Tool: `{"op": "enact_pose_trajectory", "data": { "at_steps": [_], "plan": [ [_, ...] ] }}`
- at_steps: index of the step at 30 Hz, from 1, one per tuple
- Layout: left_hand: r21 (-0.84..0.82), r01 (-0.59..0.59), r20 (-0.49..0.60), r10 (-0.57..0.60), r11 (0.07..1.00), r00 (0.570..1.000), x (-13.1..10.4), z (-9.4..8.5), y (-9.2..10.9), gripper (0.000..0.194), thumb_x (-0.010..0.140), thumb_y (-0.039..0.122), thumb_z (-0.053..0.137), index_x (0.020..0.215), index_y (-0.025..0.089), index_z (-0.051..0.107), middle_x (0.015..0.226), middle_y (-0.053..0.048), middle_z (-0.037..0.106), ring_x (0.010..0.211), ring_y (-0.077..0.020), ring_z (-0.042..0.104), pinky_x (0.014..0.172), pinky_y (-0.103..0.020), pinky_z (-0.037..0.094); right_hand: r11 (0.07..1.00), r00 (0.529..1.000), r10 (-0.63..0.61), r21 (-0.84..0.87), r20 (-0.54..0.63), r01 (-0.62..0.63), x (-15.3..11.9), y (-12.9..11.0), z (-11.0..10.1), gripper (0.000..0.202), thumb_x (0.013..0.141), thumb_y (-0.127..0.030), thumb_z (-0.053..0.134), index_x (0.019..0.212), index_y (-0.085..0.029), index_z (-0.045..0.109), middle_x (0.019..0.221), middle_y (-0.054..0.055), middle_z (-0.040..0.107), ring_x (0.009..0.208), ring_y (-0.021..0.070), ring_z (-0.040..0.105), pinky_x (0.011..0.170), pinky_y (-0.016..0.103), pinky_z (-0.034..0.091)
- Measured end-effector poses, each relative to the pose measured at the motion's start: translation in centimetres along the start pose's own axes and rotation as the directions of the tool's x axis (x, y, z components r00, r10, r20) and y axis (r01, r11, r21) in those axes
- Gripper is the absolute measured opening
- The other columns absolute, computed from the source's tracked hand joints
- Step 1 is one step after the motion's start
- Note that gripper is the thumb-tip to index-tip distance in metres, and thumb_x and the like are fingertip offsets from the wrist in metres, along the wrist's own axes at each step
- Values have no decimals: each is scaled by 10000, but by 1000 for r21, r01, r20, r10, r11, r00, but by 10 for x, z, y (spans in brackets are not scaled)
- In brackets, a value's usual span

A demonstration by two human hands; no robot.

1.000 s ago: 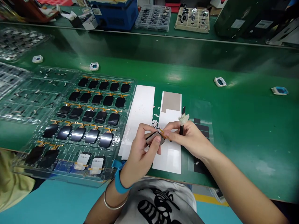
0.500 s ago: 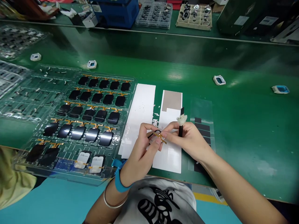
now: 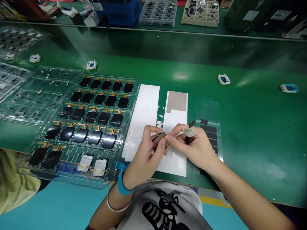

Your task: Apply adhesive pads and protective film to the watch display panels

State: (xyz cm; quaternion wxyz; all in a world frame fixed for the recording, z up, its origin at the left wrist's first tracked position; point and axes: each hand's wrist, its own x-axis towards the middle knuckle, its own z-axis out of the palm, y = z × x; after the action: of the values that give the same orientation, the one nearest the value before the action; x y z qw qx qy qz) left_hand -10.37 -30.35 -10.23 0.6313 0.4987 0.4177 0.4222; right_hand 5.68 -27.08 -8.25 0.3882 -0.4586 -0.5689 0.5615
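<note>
Display part (image 3: 157, 140) partly behind fingers (image 3: 161, 147)

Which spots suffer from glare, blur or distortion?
Head view: white glare bands cross several screens; pale reflections patch the bench; the blue machine looks soft; the wide lens seems to stretch the scene toward the edges; the held part is too small and too covered by fingers to judge its detail.

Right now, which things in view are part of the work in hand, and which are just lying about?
In hand or likely in use:
- small flat part, left hand
- dark tool, right hand
- clear tray of dark screens

Apparently lying about:
- blue machine
- white frame, far right-centre
</note>
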Motion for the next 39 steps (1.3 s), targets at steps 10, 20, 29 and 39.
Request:
{"op": "enact_pose_trajectory", "data": {
  "at_steps": [10, 20, 29, 39],
  "plan": [
    [41, 7, 31, -8, 999, 1000, 3, -2, -2, 104, 1034, 273, 458, 1074, 252, 365, 709, 59, 499, 624, -98, 446, 554, -204, 342, 996, 997, 58, 57, 51, -61, 2, 7, -5, 322, 863, -483, 656, 710, -200, 652, 651, 2, 660, 579, 115, 557, 563, 261, 424],
    [660, -221, 191, 124, 718, 974, 7, 19, 5, 212, 1040, 229, 386, 1239, 170, 428, 1280, -147, 603, 1123, -242, 607, 913, -427, 517, 985, 865, -169, -106, -472, 134, 37, 16, -50, 334, 868, -530, 648, 794, -208, 602, 733, -22, 631, 607, 126, 672, 629, 281, 559],
    [805, -392, 353, 170, 446, 920, 4, 37, 3, 157, 1007, 128, 385, 1129, 103, 481, 1159, -195, 640, 1130, -289, 619, 928, -457, 574, 1000, 895, -10, -13, -446, 4, 66, 40, -32, 325, 739, -393, 765, 886, -199, 550, 811, 6, 633, 668, 181, 737, 640, 308, 628],
    [858, -432, 397, 177, 278, 901, 3, 39, 0, 209, 967, 109, 470, 1161, 54, 524, 1132, -197, 665, 1169, -288, 619, 1005, -427, 558, 1000, 875, -3, -3, -483, 2, 62, 32, -28, 256, 753, -363, 723, 857, -192, 563, 794, 30, 685, 683, 193, 743, 637, 310, 630]
  ]
}}
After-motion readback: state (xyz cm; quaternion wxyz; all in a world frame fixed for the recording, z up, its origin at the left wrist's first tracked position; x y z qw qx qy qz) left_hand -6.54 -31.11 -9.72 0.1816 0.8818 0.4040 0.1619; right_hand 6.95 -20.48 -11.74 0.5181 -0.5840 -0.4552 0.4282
